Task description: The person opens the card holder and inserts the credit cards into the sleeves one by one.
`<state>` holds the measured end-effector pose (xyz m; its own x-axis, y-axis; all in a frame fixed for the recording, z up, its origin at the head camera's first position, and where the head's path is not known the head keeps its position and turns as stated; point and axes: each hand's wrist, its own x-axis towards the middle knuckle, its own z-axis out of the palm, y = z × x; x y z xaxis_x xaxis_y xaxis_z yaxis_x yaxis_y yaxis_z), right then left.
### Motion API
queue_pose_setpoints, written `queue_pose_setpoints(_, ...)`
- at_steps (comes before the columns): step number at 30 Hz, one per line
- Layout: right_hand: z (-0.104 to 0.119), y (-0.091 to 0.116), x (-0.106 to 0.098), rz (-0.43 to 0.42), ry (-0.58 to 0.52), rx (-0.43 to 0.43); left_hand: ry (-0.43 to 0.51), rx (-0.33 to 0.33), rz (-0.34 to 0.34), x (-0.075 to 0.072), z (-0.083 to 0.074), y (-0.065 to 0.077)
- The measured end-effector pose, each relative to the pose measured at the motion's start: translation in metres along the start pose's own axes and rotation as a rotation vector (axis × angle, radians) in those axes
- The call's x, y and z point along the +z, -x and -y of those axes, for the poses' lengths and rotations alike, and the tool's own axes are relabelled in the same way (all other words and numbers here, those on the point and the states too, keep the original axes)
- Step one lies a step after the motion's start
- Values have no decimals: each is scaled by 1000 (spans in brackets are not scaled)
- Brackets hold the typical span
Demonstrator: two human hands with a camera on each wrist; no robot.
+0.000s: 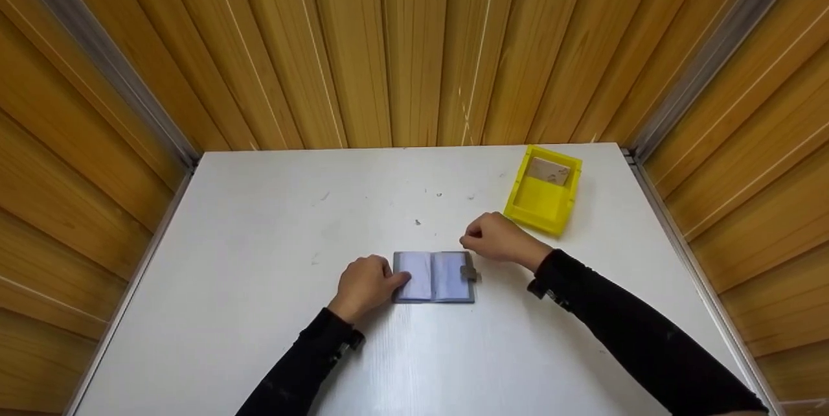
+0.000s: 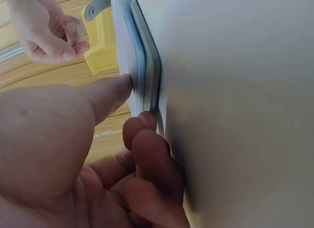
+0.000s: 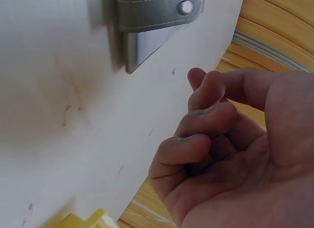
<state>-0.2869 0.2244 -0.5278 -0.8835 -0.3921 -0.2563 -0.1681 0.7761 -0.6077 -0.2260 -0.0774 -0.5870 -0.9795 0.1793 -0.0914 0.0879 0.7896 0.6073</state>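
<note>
Head view: a small booklet (image 1: 418,277) lies spread flat, its 2 facing sides upward, near the middle of a white counter (image 1: 272,221), between a person's 2 hands. The left hand (image 1: 366,286) pinches the booklet's left edge, thumb on the top page and fingertips at the outer rim. The right hand (image 1: 502,238) hovers just beyond the upper right corner, its fingers curled in and the thumb close to the forefinger; nothing can be seen in its grasp. A likely trouble is the left thumb easing off, which could let the cover (image 3: 130,56) swing up or the booklet slide, since the counter looks smooth and only 1 side is held. A hard press or sideways drag might crease the thin leaves. The strap (image 3: 152,12), folded over the right edge, could catch a page if fingers pulled there carelessly. The cover looks like grey leather or imitation leather, with pale stitching along the strap and 1 round, shiny metal stud (image 3: 186,8) near its rounded end. The leaves are pale bluish-white and look slightly glossy. Beyond the right hand sits a shallow, oblong yellow bin (image 1: 541,202), probably plastic, with a flat, pale brown, patterned piece (image 1: 549,171) at its far end. Behind rises a wall of ribbed, wood-grained panels (image 1: 414,46).
</note>
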Motion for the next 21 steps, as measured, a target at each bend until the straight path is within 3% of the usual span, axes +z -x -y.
queue_pose_setpoints(8,-21,11,-21,2,-2,101,1,-2,6,-1,1,0)
queue_pose_setpoints(16,-30,18,-65,-92,21,120,3,-10,4,0,1,0)
queue_pose_setpoints(21,-35,14,-91,-156,58,191,-7,-19,1,2,1,0)
